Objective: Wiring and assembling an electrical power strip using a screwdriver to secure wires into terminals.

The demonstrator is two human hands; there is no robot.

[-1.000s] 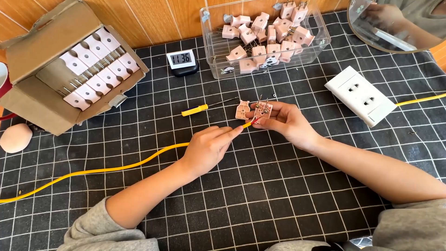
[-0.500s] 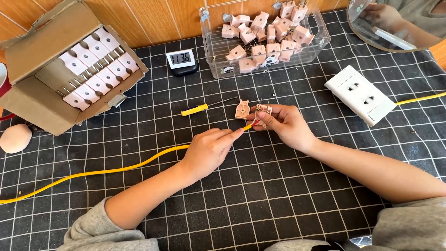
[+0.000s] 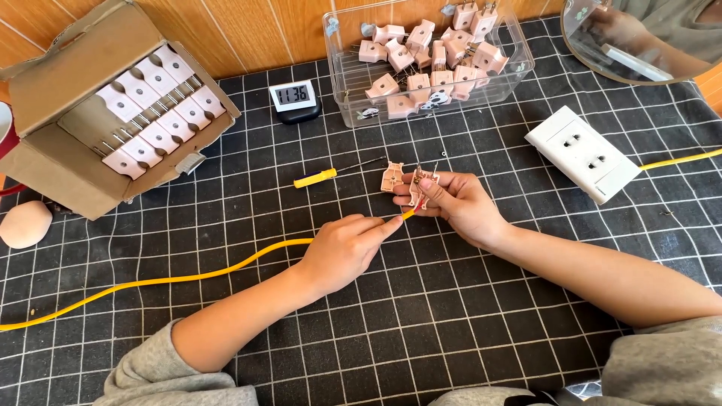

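- We see the right hand (image 3: 460, 204) fingers closed on a plug (image 3: 423, 186).
- Left hand (image 3: 347, 246) pinches the cable (image 3: 188, 275) end, at the plug's 7 o'clock.

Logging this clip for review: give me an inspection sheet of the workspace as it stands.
Surface: black mat with white grid.
Job's things: open pink plug half in right hand; second half lies beside it on the mat.
Clutter: yellow-handled screwdriver, small digital clock, white socket block.
Grippers: left hand pinches the cable end; right hand grips the plug half.
Cables: yellow cable runs left across the mat.
Surroundings: cardboard box of plugs, clear tub of plugs.
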